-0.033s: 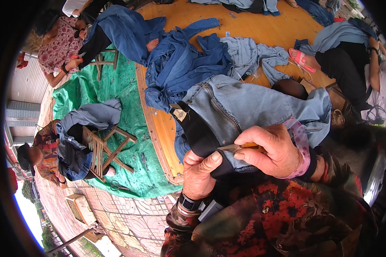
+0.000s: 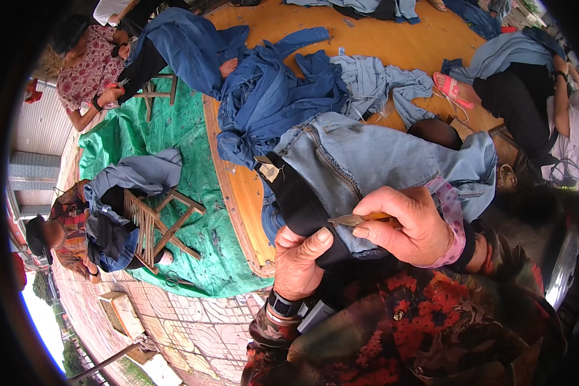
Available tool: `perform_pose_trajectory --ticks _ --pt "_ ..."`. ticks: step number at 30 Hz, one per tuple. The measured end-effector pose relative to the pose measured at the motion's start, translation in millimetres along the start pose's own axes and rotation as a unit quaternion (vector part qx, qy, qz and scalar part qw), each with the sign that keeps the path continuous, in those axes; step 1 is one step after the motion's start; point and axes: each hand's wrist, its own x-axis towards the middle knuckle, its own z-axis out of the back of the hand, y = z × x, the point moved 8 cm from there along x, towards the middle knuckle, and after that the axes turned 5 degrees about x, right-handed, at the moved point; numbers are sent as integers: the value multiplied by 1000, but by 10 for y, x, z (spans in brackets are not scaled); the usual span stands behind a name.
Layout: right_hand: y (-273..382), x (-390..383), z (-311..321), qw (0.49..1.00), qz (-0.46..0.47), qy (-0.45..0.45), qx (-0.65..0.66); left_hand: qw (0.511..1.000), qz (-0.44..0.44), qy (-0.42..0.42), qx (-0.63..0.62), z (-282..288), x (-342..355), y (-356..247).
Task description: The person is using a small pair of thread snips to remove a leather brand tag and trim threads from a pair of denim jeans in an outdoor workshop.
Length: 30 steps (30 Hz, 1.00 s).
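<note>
Light blue denim garment point(image 2: 367, 154) with a black band point(image 2: 302, 199) lies across my lap and the table edge, with a small beige tag near the band's far end. My left hand point(image 2: 297, 264) pinches the black band, thumb on top. Just to its right, my right hand point(image 2: 405, 228) grips a small yellow-handled thread snipper point(image 2: 344, 220), whose metal tip touches the seam between the band and the denim.
A wooden table point(image 2: 251, 26) holds piles of darker and lighter denim point(image 2: 283, 96). Co-workers sit at left point(image 2: 83, 71) and right point(image 2: 514, 109) with garments; another point(image 2: 64, 231) has a folding stool point(image 2: 161, 231) beside them. Scissors point(image 2: 177, 281) lie on green tarpaulin point(image 2: 199, 167).
</note>
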Motion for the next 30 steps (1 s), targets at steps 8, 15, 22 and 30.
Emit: perform_pose_trajectory --ticks 8,15,22,30 --pt "-209 -128 231 988 -94 -64 101 1000 -17 -9 -7 -2 2 -35" --pt "-105 -155 355 996 -82 -9 -18 999 -29 -26 24 73 -24 -43" --pt "105 -113 118 998 15 3 -55 997 -28 -25 73 1 -45 -49" --pt "92 -95 93 999 18 1 -45 995 -30 -47 87 66 -66 -48"
